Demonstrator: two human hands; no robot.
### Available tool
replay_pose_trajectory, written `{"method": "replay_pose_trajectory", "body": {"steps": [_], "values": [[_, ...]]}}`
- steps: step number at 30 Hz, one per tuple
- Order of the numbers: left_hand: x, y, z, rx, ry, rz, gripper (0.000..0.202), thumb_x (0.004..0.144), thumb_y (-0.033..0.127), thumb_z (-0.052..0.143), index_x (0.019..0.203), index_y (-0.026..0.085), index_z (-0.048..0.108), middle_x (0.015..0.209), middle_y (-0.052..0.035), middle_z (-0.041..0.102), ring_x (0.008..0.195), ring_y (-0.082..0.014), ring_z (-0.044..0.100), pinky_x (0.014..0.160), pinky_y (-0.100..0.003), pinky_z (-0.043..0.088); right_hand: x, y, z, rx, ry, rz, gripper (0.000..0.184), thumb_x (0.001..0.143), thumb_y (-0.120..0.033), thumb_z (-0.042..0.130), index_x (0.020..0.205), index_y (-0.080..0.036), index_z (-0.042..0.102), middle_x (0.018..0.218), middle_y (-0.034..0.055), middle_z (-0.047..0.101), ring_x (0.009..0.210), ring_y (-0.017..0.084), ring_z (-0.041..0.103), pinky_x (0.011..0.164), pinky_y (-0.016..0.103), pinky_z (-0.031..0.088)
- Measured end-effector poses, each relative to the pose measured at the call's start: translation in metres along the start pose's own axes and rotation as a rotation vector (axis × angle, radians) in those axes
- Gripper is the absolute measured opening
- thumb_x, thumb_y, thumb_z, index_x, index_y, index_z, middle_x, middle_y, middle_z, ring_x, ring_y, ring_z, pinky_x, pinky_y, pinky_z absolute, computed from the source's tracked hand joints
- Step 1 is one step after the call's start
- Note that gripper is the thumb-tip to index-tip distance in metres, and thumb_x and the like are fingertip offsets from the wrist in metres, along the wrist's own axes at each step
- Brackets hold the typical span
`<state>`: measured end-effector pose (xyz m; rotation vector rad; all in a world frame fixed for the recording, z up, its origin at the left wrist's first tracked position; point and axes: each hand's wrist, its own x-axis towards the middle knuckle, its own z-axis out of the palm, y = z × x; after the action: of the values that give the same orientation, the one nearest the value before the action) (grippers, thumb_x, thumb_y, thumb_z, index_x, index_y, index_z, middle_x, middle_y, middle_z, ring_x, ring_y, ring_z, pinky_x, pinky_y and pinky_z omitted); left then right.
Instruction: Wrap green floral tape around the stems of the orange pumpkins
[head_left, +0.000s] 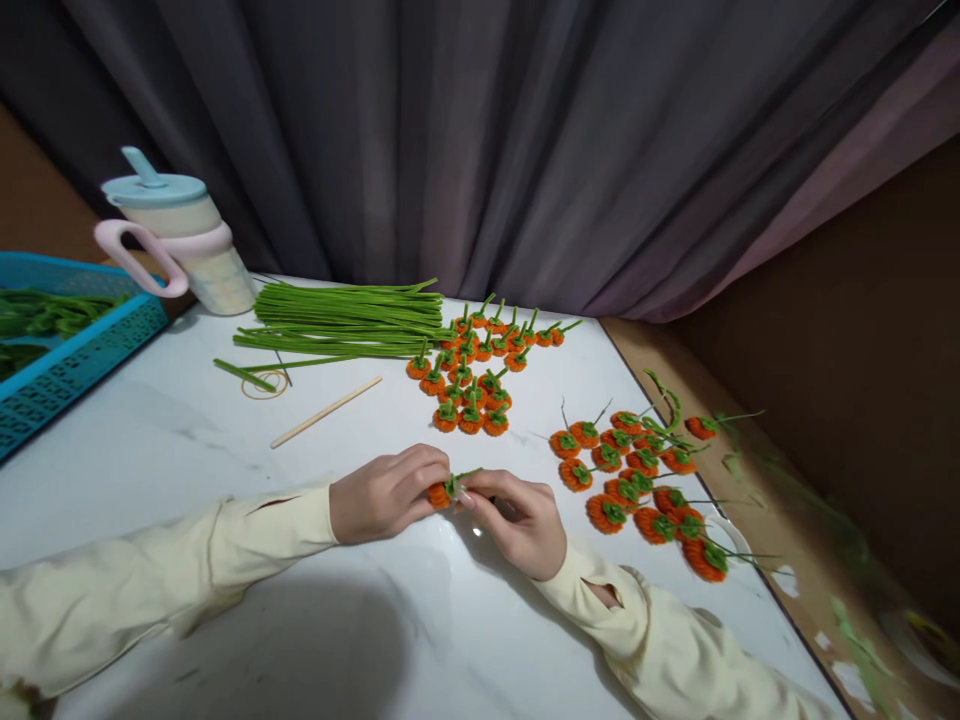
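Between the fingers of my left hand point(394, 493) is a small orange pipe-cleaner pumpkin point(439, 495) with a green top. My right hand point(521, 520) pinches the green stem point(465, 474) at its right side, thumb and forefinger pressed together. Parts of the pumpkin are hidden by my fingers. Beyond my hands stands a group of finished-looking pumpkins point(470, 420) with short green stems. To the right lies another group of orange pumpkins point(605, 512), with green tops and thin wire-like ends sticking out.
A bundle of green pipe cleaners point(345, 315) lies at the back, with a wooden stick point(326, 412) and a rubber band point(259, 385) nearer. A lidded tumbler point(217, 265) and a blue basket point(90, 350) stand left. Scraps and a tape roll point(926, 640) lie beyond the table's right edge.
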<state>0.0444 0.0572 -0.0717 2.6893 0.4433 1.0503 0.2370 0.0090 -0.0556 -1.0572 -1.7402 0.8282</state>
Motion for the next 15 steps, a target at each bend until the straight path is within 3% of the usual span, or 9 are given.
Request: {"method": "replay_pose_trajectory", "body": {"steps": [6, 15], "values": [[-0.0013, -0.0006, 0.0006, 0.016, 0.020, 0.016, 0.021, 0.091, 0.020, 0.046, 0.110, 0.014, 0.039, 0.094, -0.0104, 0.056, 0.091, -0.0184, 0.055, 0.070, -0.028, 0.054, 0.0002, 0.0035, 0.0018, 0.071, -0.028, 0.089, 0.022, 0.083, -0.024, 0.057, 0.104, -0.017, 0.052, 0.064, 0.0022, 0.070, 0.048, 0.011, 0.059, 0.050, 0.020, 0.048], [0.0012, 0.0021, -0.0026, 0.108, -0.008, 0.033, 0.013, 0.093, 0.022, 0.042, 0.103, 0.014, 0.045, 0.090, -0.0094, 0.056, 0.086, -0.0180, 0.057, 0.067, -0.026, 0.054, -0.0005, 0.0055, 0.0024, 0.076, -0.030, 0.125, 0.022, 0.083, -0.026, 0.057, 0.101, -0.018, 0.049, 0.062, 0.0016, 0.069, 0.050, 0.011, 0.058, 0.052, 0.021, 0.048]]}}
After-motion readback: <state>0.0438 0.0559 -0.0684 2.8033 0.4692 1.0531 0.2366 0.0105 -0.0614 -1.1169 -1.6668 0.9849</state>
